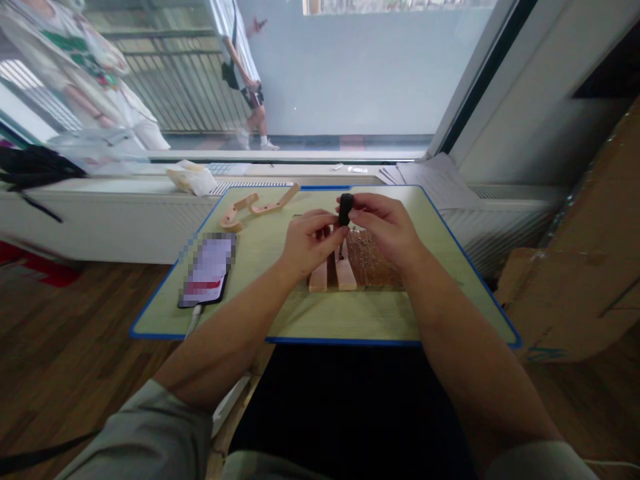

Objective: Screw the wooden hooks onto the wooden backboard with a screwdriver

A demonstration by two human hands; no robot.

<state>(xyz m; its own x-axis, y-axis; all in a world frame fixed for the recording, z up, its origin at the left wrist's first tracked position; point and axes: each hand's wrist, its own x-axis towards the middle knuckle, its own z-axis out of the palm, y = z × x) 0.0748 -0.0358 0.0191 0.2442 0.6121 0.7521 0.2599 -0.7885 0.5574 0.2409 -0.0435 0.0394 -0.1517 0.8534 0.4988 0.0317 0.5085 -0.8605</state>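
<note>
Over the middle of the small table, my right hand (383,223) pinches the upper part of a screwdriver (345,208) with a black handle. Its thin shaft points down at a pale wooden piece (346,275). My left hand (313,241) is closed, with thumb and fingertips on the lower end of the handle. Left of that piece lies another pale wooden piece (319,277). Under and beside my right hand is a brown board or block (375,267) with a shiny, wet-looking or plastic-covered surface; I cannot tell which.
Curved wooden pieces (270,205) lie at the table's back left. A phone (207,270) with a white cable rests on the left side. Crumpled tissue (191,178) and papers (430,177) are on the sill. Cardboard (575,280) stands right. People walk outside the window.
</note>
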